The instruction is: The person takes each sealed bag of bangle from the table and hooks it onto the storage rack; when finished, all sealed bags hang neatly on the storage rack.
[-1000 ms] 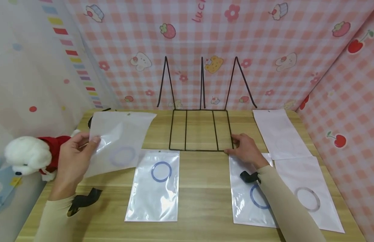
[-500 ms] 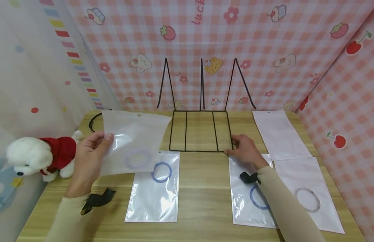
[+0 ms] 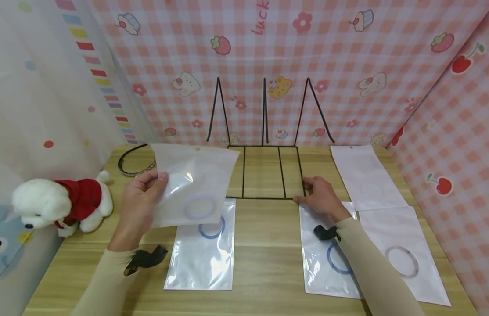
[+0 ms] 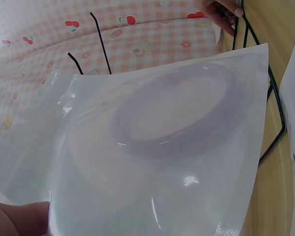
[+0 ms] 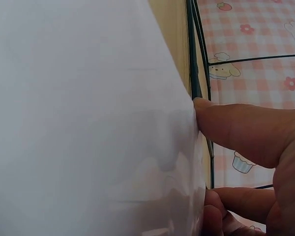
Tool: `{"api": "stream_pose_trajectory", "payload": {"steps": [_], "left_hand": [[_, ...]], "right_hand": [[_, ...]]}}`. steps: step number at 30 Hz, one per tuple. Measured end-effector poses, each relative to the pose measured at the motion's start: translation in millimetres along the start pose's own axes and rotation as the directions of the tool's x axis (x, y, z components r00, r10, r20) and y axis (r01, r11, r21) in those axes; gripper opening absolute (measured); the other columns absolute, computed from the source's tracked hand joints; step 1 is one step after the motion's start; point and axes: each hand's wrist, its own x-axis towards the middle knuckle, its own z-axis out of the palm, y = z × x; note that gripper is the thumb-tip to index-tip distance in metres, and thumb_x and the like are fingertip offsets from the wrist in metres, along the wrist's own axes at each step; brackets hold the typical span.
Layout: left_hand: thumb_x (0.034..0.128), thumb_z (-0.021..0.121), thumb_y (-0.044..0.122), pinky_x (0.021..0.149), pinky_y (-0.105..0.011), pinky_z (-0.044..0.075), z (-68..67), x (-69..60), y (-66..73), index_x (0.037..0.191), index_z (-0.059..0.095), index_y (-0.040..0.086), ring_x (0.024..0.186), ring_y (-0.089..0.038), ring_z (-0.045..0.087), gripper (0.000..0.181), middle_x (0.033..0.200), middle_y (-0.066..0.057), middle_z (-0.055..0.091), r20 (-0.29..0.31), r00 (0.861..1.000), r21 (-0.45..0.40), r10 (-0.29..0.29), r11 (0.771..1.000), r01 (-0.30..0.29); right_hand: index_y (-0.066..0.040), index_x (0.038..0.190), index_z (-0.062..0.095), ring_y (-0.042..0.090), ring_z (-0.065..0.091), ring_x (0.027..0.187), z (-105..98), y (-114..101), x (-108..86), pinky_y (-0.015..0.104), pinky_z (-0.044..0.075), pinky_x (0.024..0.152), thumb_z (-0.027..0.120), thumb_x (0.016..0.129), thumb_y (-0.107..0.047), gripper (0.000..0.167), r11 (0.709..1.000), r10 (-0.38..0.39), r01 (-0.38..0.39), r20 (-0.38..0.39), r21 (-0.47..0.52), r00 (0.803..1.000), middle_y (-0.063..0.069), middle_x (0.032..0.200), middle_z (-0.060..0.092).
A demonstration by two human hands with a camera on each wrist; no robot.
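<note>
In the head view my left hand [image 3: 139,202] pinches the left edge of a pale zip bag [image 3: 189,180] between thumb and fingers, above the table. Through its film a lilac bangle [image 4: 187,136] shows in the left wrist view. A black wire rack [image 3: 282,175] with upright prongs stands at the back centre. My right hand [image 3: 319,195] grips the rack's front right corner with thumb and fingers. Under it lies a clear-fronted bag [image 3: 313,267] holding a blue ring, partly covered by the forearm. Another bag [image 3: 205,267] with a blue ring lies left of centre, partly hidden.
Two white-looking bags, a far one [image 3: 363,175] and a near one [image 3: 406,228], lie at the right. A black headband [image 3: 126,154] rests at the back left. A plush dog [image 3: 86,199] in red sits at the left edge. Patterned cloth [image 3: 244,39] hangs behind.
My left hand has carried the held bag rightward, in front of the rack's left side, which uncovers the headband and the plush dog. My right hand stays at the rack corner.
</note>
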Motion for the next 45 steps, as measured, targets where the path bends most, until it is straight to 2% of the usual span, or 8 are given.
{"api": "stream_pose_trajectory", "payload": {"steps": [8, 13, 23, 25, 31, 40, 45], "left_hand": [[0.103, 0.069, 0.013, 0.062, -0.019, 0.052, 16.0, 7.4, -0.2, 0.094, 0.076, 0.022, 0.069, -0.004, 0.062, 0.015, 0.076, 0.01, 0.069, 0.038, 0.999, -0.053, 0.011, 0.999, -0.008], [0.1034, 0.069, 0.015, 0.066, -0.018, 0.054, 21.4, 10.8, 0.3, 0.104, 0.075, 0.011, 0.074, -0.004, 0.063, 0.007, 0.08, 0.012, 0.07, 0.03, 0.999, -0.031, -0.013, 0.999, 0.014], [0.1041, 0.069, 0.026, 0.075, -0.019, 0.056, 25.0, 17.6, 0.7, 0.126, 0.069, -0.001, 0.084, -0.007, 0.065, 0.035, 0.092, 0.011, 0.071, 0.062, 0.996, 0.026, -0.068, 0.997, 0.066], [0.1041, 0.069, 0.028, 0.076, -0.019, 0.056, 25.8, 19.3, 1.6, 0.127, 0.068, -0.001, 0.086, -0.008, 0.064, 0.037, 0.094, 0.011, 0.07, 0.066, 0.995, 0.034, -0.076, 0.997, 0.074], [0.1029, 0.071, 0.028, 0.075, -0.02, 0.056, 28.6, 24.7, 4.5, 0.117, 0.072, 0.007, 0.086, -0.008, 0.065, 0.026, 0.093, 0.011, 0.071, 0.062, 0.995, -0.006, -0.082, 0.997, 0.083], [0.1045, 0.068, 0.035, 0.081, -0.022, 0.056, 32.5, 40.4, 4.2, 0.129, 0.068, 0.005, 0.096, -0.011, 0.062, 0.038, 0.109, 0.004, 0.064, 0.076, 0.988, 0.014, -0.132, 0.991, 0.131], [0.1038, 0.069, 0.036, 0.081, -0.021, 0.056, 38.8, 54.6, 2.3, 0.134, 0.067, 0.003, 0.097, -0.011, 0.062, 0.045, 0.112, 0.004, 0.063, 0.071, 0.99, -0.005, -0.123, 0.992, 0.124]], "right_hand": [[0.006, 0.154, 0.048, 0.027, 0.051, 0.099, 1, 3, -1.1, 0.037, 0.043, 0.082, 0.086, 0.089, -0.032, 0.084, 1.0, -0.002, 0.002, 0.001, -0.01, 1.0, 0.015, 0.114, 0.059], [0.006, 0.154, 0.047, 0.027, 0.051, 0.099, 1, 2, -1.2, 0.037, 0.044, 0.082, 0.086, 0.09, -0.032, 0.084, 1.0, 0.001, -0.001, 0.002, -0.009, 1.0, 0.015, 0.115, 0.059], [0.006, 0.153, 0.049, 0.028, 0.052, 0.1, 0, 2, -1.0, 0.038, 0.044, 0.084, 0.086, 0.09, -0.032, 0.083, 1.0, -0.005, 0.005, -0.007, -0.002, 1.0, 0.016, 0.116, 0.06], [0.007, 0.153, 0.049, 0.028, 0.052, 0.1, 0, 2, -1.0, 0.038, 0.044, 0.084, 0.086, 0.09, -0.032, 0.083, 1.0, -0.008, 0.008, -0.008, 0.0, 1.0, 0.017, 0.116, 0.06], [0.006, 0.154, 0.048, 0.028, 0.051, 0.1, 2, 1, -0.9, 0.038, 0.044, 0.084, 0.086, 0.09, -0.032, 0.083, 1.0, -0.007, 0.007, -0.008, -0.001, 1.0, 0.016, 0.116, 0.059], [0.006, 0.154, 0.048, 0.029, 0.05, 0.1, 1, 1, -0.3, 0.038, 0.043, 0.084, 0.086, 0.09, -0.033, 0.084, 1.0, -0.002, 0.002, -0.006, -0.003, 1.0, 0.016, 0.115, 0.058], [0.007, 0.153, 0.049, 0.027, 0.051, 0.099, 2, 1, -0.3, 0.037, 0.043, 0.083, 0.087, 0.089, -0.032, 0.083, 1.0, -0.016, 0.016, -0.016, -0.009, 1.0, 0.016, 0.115, 0.059]]}}
